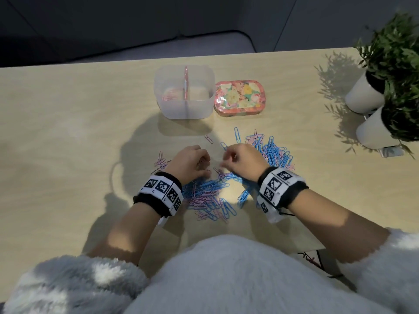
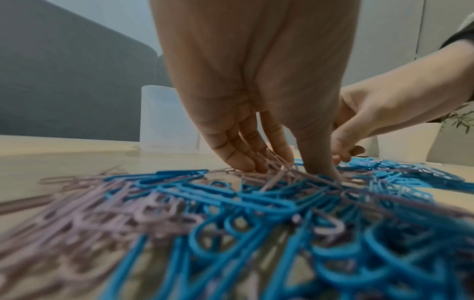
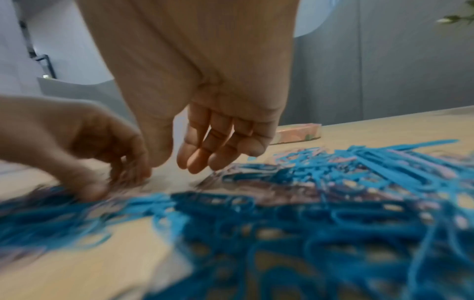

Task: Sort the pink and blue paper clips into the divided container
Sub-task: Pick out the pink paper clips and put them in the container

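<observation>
From the head view, the left hand [image 1: 190, 163] and right hand [image 1: 240, 160] sat close together over the clips [image 1: 208, 196], which ringed both wrists on the table [image 1: 68, 132]. The container [image 1: 184, 91] stood at 12 o'clock, a few pink clips in its left half, a tin [image 1: 239, 97] just beside it at 3 o'clock.

Left wrist view: fingers [image 2: 246, 160] bunched, pinching pink clips [image 2: 271, 174].

Right wrist view: fingers [image 3: 197, 160] loose, slightly spread, above the pile (blurred; any grip I cannot tell).
</observation>
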`<action>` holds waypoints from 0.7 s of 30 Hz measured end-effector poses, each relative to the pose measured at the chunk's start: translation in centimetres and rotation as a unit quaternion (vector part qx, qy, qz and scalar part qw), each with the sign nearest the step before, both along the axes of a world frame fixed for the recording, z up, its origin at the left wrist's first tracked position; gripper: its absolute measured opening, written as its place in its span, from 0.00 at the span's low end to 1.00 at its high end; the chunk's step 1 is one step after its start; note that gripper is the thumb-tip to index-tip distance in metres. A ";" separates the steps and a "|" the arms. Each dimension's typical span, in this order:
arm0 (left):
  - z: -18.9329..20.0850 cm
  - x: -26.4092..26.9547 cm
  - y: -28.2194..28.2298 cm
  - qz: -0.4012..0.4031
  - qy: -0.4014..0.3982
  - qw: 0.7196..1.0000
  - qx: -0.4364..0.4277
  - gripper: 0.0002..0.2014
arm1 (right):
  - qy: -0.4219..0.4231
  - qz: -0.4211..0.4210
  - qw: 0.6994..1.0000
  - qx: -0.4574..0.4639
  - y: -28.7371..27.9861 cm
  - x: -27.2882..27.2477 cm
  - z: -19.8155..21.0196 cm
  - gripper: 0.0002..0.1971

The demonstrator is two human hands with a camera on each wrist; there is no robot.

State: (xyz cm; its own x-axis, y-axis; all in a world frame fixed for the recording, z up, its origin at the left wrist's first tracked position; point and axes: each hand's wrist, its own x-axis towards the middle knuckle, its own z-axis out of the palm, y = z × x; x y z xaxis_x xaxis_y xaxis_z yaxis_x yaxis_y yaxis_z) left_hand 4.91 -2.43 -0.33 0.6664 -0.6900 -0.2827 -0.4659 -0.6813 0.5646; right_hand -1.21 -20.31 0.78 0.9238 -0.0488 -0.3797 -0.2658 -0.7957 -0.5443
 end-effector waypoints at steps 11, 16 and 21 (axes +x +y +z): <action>1.2 1.8 3.0 0.143 -0.074 0.986 -0.032 0.07 | -0.024 -0.017 0.999 0.043 1.5 3.6 -0.4 0.05; 0.9 -1.3 3.9 0.005 -0.093 0.996 -0.003 0.10 | -0.055 -0.094 0.991 0.081 0.2 5.1 0.4 0.08; -0.1 -3.9 4.4 -0.078 -0.102 0.991 0.039 0.21 | -0.021 -0.006 1.000 0.005 0.9 2.3 0.4 0.04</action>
State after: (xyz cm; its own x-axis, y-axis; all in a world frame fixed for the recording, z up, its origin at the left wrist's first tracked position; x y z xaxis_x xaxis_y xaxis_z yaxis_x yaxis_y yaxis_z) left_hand 1.01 1.97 -0.43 0.6024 -0.7702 -0.2097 -0.6682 -0.6302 0.3954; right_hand 1.11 -19.37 1.16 0.9384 -0.0569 -0.3409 -0.2525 -0.7864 -0.5638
